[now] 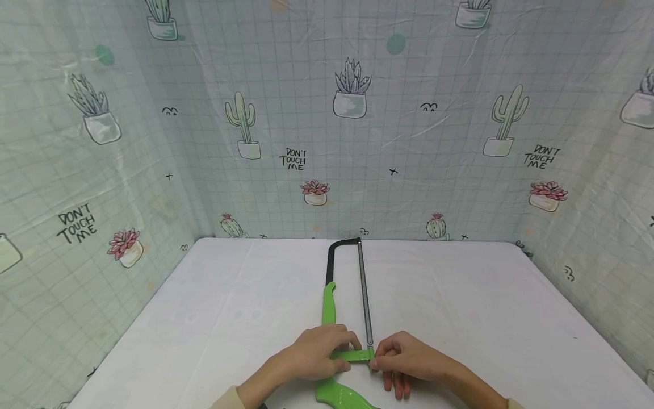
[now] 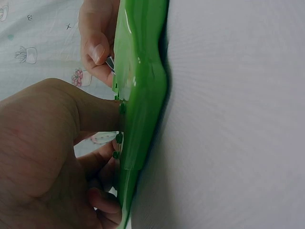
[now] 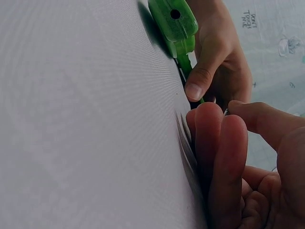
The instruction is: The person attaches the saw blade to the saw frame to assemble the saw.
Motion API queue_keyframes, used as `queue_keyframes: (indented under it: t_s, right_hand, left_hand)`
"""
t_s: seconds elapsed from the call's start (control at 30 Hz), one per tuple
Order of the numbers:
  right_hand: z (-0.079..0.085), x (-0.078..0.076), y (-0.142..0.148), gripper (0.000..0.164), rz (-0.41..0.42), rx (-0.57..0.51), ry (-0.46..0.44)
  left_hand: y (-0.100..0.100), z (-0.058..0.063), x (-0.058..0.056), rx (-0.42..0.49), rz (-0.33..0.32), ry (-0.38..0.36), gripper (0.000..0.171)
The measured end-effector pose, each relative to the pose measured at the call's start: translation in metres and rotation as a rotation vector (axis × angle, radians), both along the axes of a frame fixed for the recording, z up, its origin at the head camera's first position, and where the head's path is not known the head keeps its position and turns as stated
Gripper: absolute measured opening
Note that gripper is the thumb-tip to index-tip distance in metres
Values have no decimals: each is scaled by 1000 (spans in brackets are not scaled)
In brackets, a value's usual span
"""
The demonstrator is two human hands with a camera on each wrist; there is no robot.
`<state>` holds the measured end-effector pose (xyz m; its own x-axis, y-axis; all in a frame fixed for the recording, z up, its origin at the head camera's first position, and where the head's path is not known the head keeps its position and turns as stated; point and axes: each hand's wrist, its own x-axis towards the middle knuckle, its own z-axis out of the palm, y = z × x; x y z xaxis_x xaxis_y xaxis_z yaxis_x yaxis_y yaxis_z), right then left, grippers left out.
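Observation:
A hacksaw point(image 1: 329, 304) lies flat on the white table, with a bright green handle and frame, a black front bow point(image 1: 330, 264) and a thin grey blade point(image 1: 365, 295) pointing away from me. My left hand point(image 1: 322, 352) holds the green frame, its thumb and fingers on either side of the short green arm point(image 1: 355, 355). At that arm's outer end, by the near end of the blade, my right hand point(image 1: 409, 358) pinches a small metal fitting point(image 2: 110, 63) between thumb and forefinger. The other right fingers point(image 3: 228, 167) extend down near the table. Most of the fitting is hidden by the fingertips.
The white table point(image 1: 475, 301) spreads around the saw. A cactus-print cloth point(image 1: 286, 102) hangs behind it and along both sides. The green grip point(image 1: 342, 395) runs off the near edge of the head view.

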<state>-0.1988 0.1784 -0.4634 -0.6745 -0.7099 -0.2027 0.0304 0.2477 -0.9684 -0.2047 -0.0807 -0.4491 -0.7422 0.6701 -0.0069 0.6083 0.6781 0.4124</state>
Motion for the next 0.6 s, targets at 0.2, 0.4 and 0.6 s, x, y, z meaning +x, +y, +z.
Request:
queue_keyframes:
  t_s: [0.2,0.4,0.6]
  right_hand:
    - [-1,-1,0,28,1,-5,-1]
    - [-1,-1,0,28,5,-10,4]
    - [-2,-2,0,26,4,-6,12]
  left_hand:
    - [0,-1,-1,2,-4,6,27]
    - [-1,-2,-2,-1,-4,12,27]
    - [-2,-4,-3,0,-7,19,28]
